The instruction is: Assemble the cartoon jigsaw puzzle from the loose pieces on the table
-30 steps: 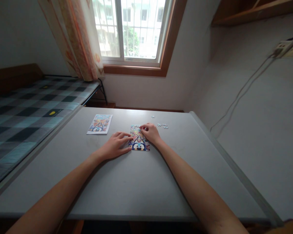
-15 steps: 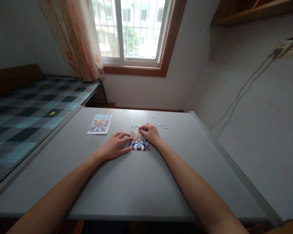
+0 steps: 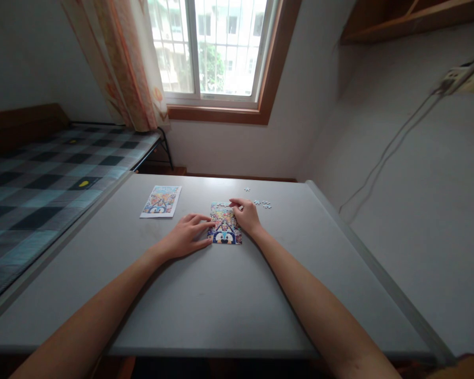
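A partly assembled jigsaw puzzle (image 3: 223,226) lies flat on the grey table, with a blue cartoon dog face along its near edge. My left hand (image 3: 187,235) rests palm down, fingers spread, its fingertips touching the puzzle's left edge. Over the puzzle's upper right corner is my right hand (image 3: 247,216), its fingers bent and thumb drawn in near the top row. Whatever may lie between those fingertips is too small to make out. Several loose puzzle pieces (image 3: 266,204) lie just right of this hand, and a single piece (image 3: 247,189) lies farther back.
A printed picture card (image 3: 160,201) with the same design lies at the back left of the table (image 3: 205,300). A bed (image 3: 63,158) with a checked cover stands to the left. Beyond are a window (image 3: 221,52) and curtain (image 3: 126,68); cables (image 3: 387,147) hang on the right wall.
My right hand's fingertips have shifted slightly away and to the right, toward the puzzle's top edge, uncovering more of its upper part. My left hand stays where it was.
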`<move>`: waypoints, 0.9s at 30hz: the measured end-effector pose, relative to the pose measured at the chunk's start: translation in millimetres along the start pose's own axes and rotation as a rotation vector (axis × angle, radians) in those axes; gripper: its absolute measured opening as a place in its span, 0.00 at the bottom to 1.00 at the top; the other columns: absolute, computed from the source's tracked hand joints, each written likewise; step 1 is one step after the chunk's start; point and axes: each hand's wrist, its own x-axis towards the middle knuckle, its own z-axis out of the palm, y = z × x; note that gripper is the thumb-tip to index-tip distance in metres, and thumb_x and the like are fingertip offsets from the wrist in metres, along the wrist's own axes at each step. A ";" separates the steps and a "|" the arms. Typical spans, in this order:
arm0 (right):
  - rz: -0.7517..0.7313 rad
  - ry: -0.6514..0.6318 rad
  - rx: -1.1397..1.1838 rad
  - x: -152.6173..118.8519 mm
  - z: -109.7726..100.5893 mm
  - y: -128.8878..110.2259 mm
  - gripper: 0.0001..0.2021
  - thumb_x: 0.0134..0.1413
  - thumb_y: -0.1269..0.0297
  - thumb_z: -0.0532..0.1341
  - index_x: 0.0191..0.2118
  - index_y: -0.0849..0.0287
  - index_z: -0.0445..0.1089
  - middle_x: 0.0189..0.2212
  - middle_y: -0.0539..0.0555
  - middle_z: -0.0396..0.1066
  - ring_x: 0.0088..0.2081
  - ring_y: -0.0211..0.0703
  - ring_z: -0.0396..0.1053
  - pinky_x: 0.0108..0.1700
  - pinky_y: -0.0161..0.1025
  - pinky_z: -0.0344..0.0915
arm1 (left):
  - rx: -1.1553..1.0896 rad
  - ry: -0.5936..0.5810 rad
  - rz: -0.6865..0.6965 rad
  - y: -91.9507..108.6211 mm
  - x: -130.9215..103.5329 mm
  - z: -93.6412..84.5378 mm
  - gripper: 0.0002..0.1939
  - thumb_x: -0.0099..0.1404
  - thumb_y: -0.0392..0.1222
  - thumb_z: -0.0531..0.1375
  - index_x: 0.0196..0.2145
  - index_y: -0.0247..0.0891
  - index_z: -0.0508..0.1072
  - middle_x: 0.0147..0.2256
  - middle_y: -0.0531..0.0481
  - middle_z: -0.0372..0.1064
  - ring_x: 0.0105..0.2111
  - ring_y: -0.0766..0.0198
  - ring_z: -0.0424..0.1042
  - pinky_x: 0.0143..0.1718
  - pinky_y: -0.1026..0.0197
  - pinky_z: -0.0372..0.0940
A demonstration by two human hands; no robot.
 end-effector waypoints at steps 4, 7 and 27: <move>-0.034 -0.018 0.013 -1.6 0.0 -1.3 0.17 0.49 0.77 0.53 0.39 0.57 0.76 0.34 0.49 0.78 0.40 0.41 0.69 0.48 0.40 0.63 | -0.011 0.006 0.001 0.1 0.1 0.0 0.22 0.66 0.50 0.56 0.57 0.51 0.65 0.53 0.48 0.64 0.52 0.54 0.61 0.56 0.48 0.56; -0.060 -0.047 0.001 -3.0 0.9 -1.4 0.18 0.47 0.78 0.53 0.37 0.56 0.77 0.33 0.49 0.78 0.40 0.42 0.68 0.48 0.39 0.63 | -0.010 0.004 0.001 0.0 0.2 -0.1 0.22 0.65 0.50 0.56 0.57 0.50 0.65 0.53 0.48 0.64 0.51 0.53 0.61 0.56 0.48 0.57; -0.198 -0.136 -0.264 -9.2 1.9 -2.5 0.13 0.51 0.73 0.58 0.37 0.52 0.79 0.29 0.54 0.73 0.41 0.45 0.67 0.49 0.41 0.62 | 0.007 0.003 -0.001 -2.1 -0.5 2.0 0.22 0.66 0.51 0.56 0.57 0.50 0.65 0.53 0.47 0.63 0.52 0.54 0.61 0.56 0.49 0.57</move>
